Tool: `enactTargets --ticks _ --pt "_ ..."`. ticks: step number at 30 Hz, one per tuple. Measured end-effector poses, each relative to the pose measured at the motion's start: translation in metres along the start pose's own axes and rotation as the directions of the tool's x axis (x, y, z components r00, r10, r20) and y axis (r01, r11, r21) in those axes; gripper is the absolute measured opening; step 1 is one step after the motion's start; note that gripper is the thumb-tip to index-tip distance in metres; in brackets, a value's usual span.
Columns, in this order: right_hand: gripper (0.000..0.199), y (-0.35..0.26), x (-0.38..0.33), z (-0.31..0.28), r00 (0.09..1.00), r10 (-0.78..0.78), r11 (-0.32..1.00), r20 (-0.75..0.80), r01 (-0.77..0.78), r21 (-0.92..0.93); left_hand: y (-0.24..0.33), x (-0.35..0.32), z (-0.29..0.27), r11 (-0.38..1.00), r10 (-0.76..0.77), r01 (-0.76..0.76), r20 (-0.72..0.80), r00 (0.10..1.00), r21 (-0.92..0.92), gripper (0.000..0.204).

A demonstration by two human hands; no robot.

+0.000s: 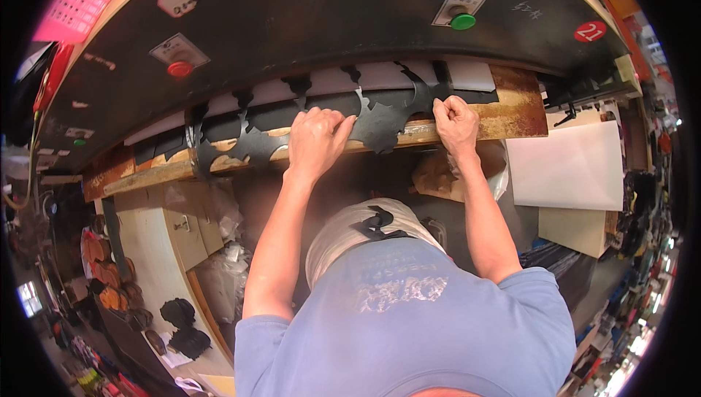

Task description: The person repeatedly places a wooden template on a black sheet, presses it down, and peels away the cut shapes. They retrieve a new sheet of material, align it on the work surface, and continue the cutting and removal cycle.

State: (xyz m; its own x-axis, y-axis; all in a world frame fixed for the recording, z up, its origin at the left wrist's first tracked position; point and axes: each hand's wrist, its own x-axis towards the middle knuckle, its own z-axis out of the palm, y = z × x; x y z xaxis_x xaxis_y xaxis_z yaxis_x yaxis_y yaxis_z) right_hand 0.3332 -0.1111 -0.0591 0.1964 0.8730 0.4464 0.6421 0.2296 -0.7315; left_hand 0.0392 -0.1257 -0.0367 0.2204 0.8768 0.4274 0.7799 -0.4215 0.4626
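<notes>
A black sheet of leather-like material (381, 125), with shaped pieces cut out of it, lies along the front of a worn wooden board and hangs over its near edge. My left hand (318, 138) is closed on the near edge of this sheet, left of its middle. Farther right, my right hand (457, 123) pinches the sheet near its right end, fingers curled. White padding (467, 76) shows through the gaps and behind the sheet. What lies under my fingertips is partly hidden.
A large dark machine panel overhangs the board (518, 112), with a red button (179, 68) and a green button (463, 21). Below right are a white sheet (566, 167) and a brown bag (442, 176). A white bucket-like container (328, 240) stands before me; a pale cabinet (182, 225) is left.
</notes>
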Motion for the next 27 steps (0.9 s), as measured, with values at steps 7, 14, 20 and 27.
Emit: enactTargets --ticks 7,14,20,27 --pt "0.034 -0.004 0.001 -0.008 0.993 0.016 1.000 0.118 -0.016 -0.003 0.008 -0.014 0.006 0.999 0.020 -0.018 -0.036 0.999 0.050 0.022" --pt "0.036 -0.016 0.006 -0.018 0.942 0.172 0.968 0.290 -0.107 -0.227 0.010 -0.016 0.003 1.000 0.019 -0.020 -0.077 0.997 -0.006 0.018" --pt "0.034 -0.055 0.030 -0.012 0.828 0.348 0.924 0.440 -0.223 -0.310 0.003 -0.017 0.003 0.996 -0.029 0.028 -0.005 1.000 -0.080 0.018" --pt "0.085 -0.062 0.149 0.094 0.766 -0.435 0.785 0.474 0.580 -0.216 -0.006 -0.005 -0.001 0.969 -0.031 0.039 0.037 0.999 -0.243 0.013"
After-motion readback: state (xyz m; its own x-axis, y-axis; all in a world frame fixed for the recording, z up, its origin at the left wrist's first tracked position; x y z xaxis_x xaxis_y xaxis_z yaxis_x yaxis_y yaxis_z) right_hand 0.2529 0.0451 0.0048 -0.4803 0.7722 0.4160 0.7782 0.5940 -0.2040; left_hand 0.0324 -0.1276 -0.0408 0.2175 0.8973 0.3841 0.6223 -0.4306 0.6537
